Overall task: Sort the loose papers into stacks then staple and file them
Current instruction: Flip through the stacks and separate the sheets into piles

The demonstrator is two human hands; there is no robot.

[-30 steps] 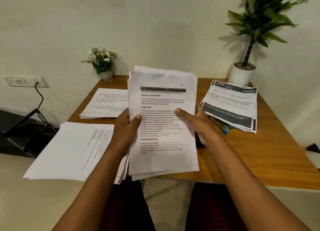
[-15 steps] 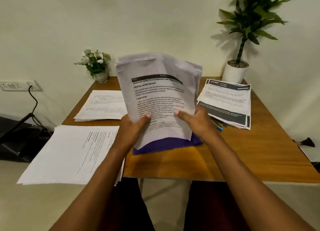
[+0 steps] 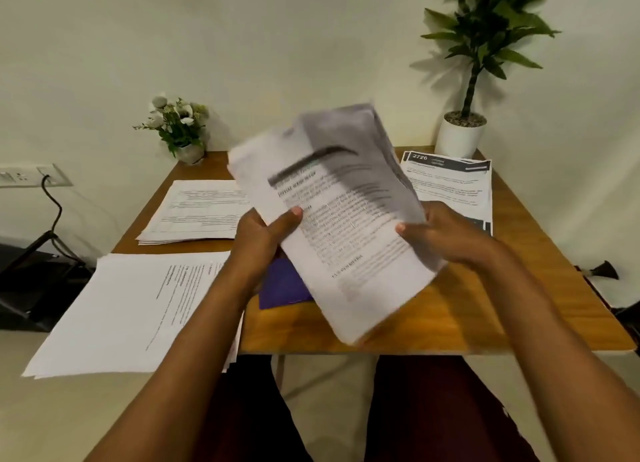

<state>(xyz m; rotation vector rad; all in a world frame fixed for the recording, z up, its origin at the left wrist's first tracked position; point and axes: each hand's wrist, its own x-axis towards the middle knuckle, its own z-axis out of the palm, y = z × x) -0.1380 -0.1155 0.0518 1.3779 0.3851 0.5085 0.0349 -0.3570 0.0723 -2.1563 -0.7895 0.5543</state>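
A thick bundle of printed papers (image 3: 349, 233) hangs tilted above the middle of the wooden table (image 3: 485, 309), blurred by motion. My left hand (image 3: 265, 239) grips its left edge with the thumb on the front page. My right hand (image 3: 446, 234) grips its right edge. Under the bundle a purple folder (image 3: 282, 286) lies on the table, mostly hidden. Three other paper stacks lie around: one at the back left (image 3: 197, 212), one with dark header bars at the back right (image 3: 450, 187), one overhanging the front left corner (image 3: 135, 309).
A small pot of white flowers (image 3: 180, 125) stands at the back left corner, and a tall green plant in a white pot (image 3: 460, 135) at the back right. A wall socket with a black cable (image 3: 52, 198) is at the left. My legs are below the table's front edge.
The bundle has been lifted from standing on its lower edge and swung clockwise, its bottom now pointing to the front right. Both hands kept their grip and moved with it.
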